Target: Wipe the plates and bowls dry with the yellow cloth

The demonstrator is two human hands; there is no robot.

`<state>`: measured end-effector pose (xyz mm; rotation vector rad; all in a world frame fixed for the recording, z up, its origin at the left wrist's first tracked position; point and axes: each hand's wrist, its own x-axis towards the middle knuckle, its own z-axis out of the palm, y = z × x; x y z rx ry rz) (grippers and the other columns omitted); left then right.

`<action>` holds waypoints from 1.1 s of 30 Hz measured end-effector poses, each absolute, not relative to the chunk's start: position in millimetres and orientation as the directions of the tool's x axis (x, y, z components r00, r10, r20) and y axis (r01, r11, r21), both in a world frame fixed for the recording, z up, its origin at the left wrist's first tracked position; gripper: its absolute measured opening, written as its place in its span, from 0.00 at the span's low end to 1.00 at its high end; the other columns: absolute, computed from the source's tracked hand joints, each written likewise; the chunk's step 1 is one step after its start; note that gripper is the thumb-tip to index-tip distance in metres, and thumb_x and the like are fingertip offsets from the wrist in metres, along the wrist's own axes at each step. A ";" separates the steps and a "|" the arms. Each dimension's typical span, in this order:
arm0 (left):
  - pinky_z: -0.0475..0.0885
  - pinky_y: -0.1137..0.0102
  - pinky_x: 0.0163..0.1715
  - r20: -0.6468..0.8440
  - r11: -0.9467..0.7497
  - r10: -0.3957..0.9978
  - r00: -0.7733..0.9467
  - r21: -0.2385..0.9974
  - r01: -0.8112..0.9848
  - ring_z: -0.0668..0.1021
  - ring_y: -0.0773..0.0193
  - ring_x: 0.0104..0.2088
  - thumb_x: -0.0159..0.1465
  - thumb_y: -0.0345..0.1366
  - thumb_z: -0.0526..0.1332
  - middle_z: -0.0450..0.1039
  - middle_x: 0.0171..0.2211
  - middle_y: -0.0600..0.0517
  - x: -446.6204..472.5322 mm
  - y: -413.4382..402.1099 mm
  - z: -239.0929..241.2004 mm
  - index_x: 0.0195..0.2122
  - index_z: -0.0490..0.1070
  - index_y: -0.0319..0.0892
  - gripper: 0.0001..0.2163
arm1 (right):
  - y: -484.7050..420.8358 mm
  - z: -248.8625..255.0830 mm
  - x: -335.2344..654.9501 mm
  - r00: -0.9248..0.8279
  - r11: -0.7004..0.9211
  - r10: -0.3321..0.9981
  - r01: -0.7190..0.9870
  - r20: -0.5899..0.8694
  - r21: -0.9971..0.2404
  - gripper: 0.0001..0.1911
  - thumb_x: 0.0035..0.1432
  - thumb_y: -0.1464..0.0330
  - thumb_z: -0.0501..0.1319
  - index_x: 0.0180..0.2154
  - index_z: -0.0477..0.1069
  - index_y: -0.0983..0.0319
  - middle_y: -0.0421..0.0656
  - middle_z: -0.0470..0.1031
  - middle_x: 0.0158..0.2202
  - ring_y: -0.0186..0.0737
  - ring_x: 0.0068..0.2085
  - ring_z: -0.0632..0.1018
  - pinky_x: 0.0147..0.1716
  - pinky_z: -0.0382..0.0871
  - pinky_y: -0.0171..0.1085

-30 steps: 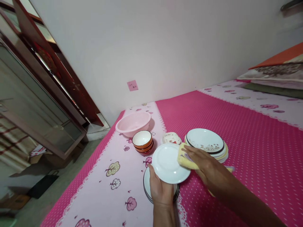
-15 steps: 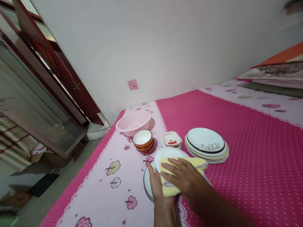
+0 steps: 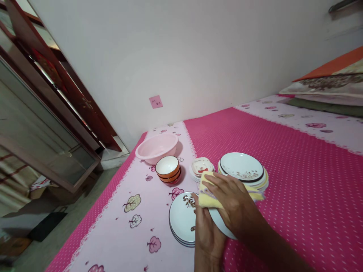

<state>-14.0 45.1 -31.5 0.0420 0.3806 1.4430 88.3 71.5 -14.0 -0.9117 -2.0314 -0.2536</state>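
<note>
My left hand (image 3: 208,232) grips the near edge of a white plate (image 3: 219,223), held just above the pink cloth. My right hand (image 3: 234,206) presses a yellow cloth (image 3: 208,196) flat against that plate, covering most of it. Just left of the held plate lies a short stack of white plates (image 3: 181,219) with a brown motif. Beyond my right hand sits a taller stack of patterned plates (image 3: 242,170).
Stacked orange bowls (image 3: 168,170), a pink plastic basin (image 3: 156,146) and small square dishes (image 3: 202,166) stand further back. Folded bedding (image 3: 326,90) lies at the far right. A white wall is behind, a wooden glass door (image 3: 42,128) and floor to the left.
The held plate has shifted right, off the lower stack, which now shows its patterned top plate. My right hand has moved the yellow cloth up and right across the plate.
</note>
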 end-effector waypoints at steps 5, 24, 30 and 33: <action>0.60 0.58 0.69 -0.105 0.232 0.973 0.207 0.388 -0.892 0.68 0.52 0.68 0.75 0.49 0.47 0.75 0.61 0.40 -12.6 45.4 -32.9 0.55 0.79 0.39 0.26 | 81.0 -15.6 100.8 -0.288 0.667 0.592 0.700 0.753 -0.256 0.27 0.58 0.78 0.55 0.59 0.70 0.64 0.52 0.76 0.60 0.53 0.62 0.73 0.60 0.65 0.53; 0.64 0.49 0.65 -0.138 0.262 0.964 0.226 0.375 -0.889 0.72 0.42 0.64 0.68 0.64 0.50 0.75 0.60 0.35 -28.4 51.0 -31.3 0.58 0.76 0.38 0.36 | 96.7 -27.4 115.8 -0.276 0.654 0.683 0.643 0.676 -0.398 0.28 0.58 0.75 0.55 0.59 0.71 0.61 0.51 0.76 0.60 0.53 0.61 0.75 0.60 0.69 0.56; 0.75 0.64 0.55 -0.170 0.226 0.967 0.189 0.234 -0.946 0.82 0.52 0.52 0.71 0.58 0.53 0.81 0.48 0.34 -43.0 51.3 -34.2 0.58 0.74 0.31 0.32 | 67.2 -22.5 88.2 -0.518 0.822 0.553 0.465 0.653 -0.328 0.27 0.55 0.76 0.55 0.54 0.76 0.57 0.47 0.76 0.61 0.52 0.64 0.71 0.65 0.61 0.57; 0.79 0.71 0.44 -0.208 0.285 0.947 0.247 0.184 -0.941 0.85 0.60 0.40 0.70 0.57 0.56 0.81 0.40 0.41 -51.4 47.7 -31.5 0.60 0.71 0.34 0.31 | 53.6 -24.5 75.6 -0.567 0.838 0.541 0.426 0.621 -0.342 0.24 0.54 0.76 0.55 0.50 0.77 0.54 0.43 0.78 0.59 0.49 0.64 0.71 0.65 0.59 0.55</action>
